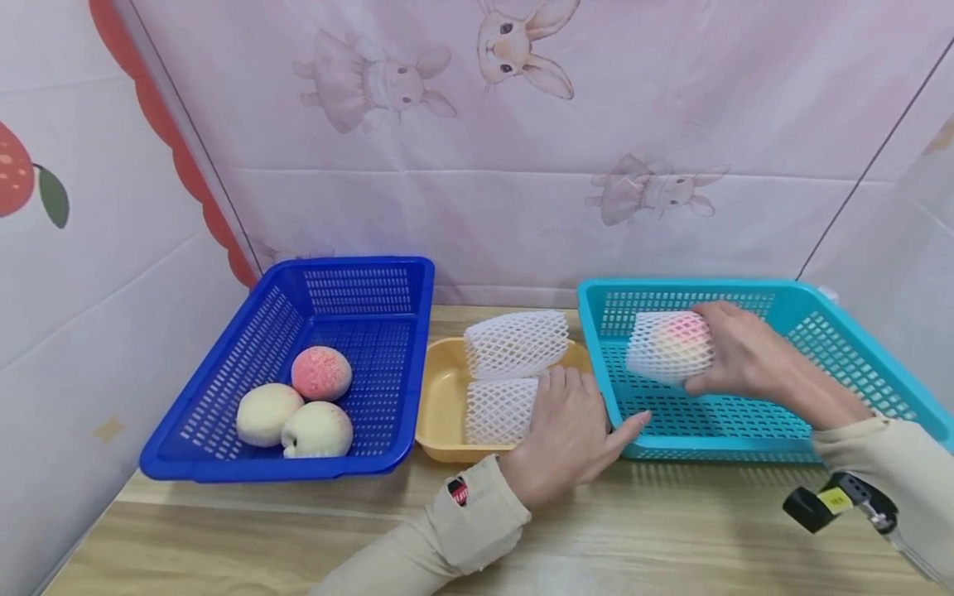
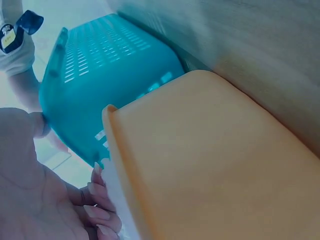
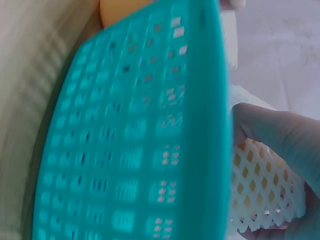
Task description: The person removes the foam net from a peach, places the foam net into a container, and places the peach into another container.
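My right hand (image 1: 745, 352) grips a peach in a white foam net sleeve (image 1: 671, 346), held over the teal basket (image 1: 812, 447); its pink and cream skin shows through the mesh. In the right wrist view the netted peach (image 3: 265, 185) is partly behind the basket wall. My left hand (image 1: 570, 430) lies over the right side of a yellow basin (image 1: 440, 414), its fingers touching an unfilled foam net sleeve (image 1: 501, 412) and its thumb held apart. Behind that sleeve is another foam net sleeve (image 1: 517, 343) in the basin.
A blue basket (image 1: 358, 285) on the left holds a pink peach (image 1: 321, 373) and two pale peaches. Basin and baskets stand side by side on a wooden table (image 1: 246, 538). A rabbit-print curtain (image 1: 514, 215) hangs right behind them.
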Available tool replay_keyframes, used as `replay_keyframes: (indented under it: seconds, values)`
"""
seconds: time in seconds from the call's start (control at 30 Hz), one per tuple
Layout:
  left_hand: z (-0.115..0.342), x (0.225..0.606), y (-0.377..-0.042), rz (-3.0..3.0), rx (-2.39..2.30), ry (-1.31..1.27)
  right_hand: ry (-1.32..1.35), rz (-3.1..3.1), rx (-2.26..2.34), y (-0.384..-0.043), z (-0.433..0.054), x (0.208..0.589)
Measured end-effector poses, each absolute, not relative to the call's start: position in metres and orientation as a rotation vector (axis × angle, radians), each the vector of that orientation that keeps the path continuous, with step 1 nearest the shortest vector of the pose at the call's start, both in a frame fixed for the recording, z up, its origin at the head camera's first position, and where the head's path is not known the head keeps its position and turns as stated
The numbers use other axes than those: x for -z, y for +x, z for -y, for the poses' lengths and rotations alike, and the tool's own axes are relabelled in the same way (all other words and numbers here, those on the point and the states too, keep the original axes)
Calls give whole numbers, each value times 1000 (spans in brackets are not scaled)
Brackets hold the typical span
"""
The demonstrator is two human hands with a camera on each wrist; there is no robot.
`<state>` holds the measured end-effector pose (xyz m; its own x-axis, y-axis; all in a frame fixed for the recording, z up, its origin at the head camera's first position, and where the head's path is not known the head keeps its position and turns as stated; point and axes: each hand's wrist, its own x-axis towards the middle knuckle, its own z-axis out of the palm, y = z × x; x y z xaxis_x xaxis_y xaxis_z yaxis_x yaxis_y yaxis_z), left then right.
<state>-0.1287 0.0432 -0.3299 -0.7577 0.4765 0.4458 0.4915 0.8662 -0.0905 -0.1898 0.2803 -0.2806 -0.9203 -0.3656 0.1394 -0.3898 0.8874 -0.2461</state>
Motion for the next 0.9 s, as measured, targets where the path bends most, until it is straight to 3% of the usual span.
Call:
replay_keyframes:
  seconds: [0.5, 0.9]
  values:
    - [-9, 288, -118, 2563, 126, -698, 701, 2857, -474, -156, -238, 253]
    - [3, 275, -98, 2545, 289, -927, 892, 2698, -517, -123, -202, 254]
